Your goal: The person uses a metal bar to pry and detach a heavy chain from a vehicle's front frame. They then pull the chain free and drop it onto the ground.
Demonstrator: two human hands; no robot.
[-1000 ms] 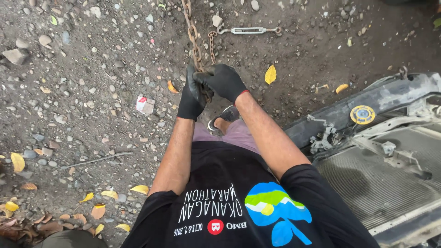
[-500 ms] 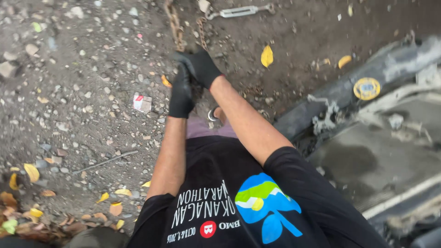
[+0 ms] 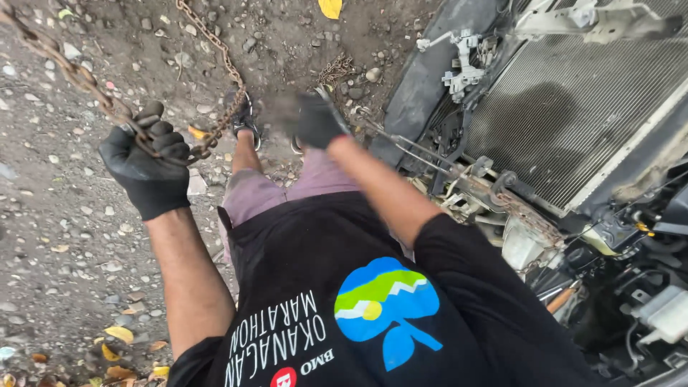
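Note:
My left hand [image 3: 147, 172], in a black glove, is closed around a rusty chain [image 3: 79, 75]. The chain comes taut from the upper left, passes through the fist and loops back up over the gravel. My right hand [image 3: 315, 118], also in a black glove, is blurred. It is held lower, beside the front of a stripped car. A thin metal rod [image 3: 408, 147] starts close to that hand and runs right toward the car. Motion blur hides whether the fingers hold anything.
The car's radiator [image 3: 566, 100] and a dark bumper beam [image 3: 423, 79] fill the right side, with brackets, hoses and wiring below. Stones and yellow leaves [image 3: 330, 7] lie on the dirt. My sandalled foot [image 3: 244, 120] stands between the hands.
The hands, together on the chain a second ago, have parted. The left has lifted the chain up and to the left; the right has moved toward the car. The view has swung right.

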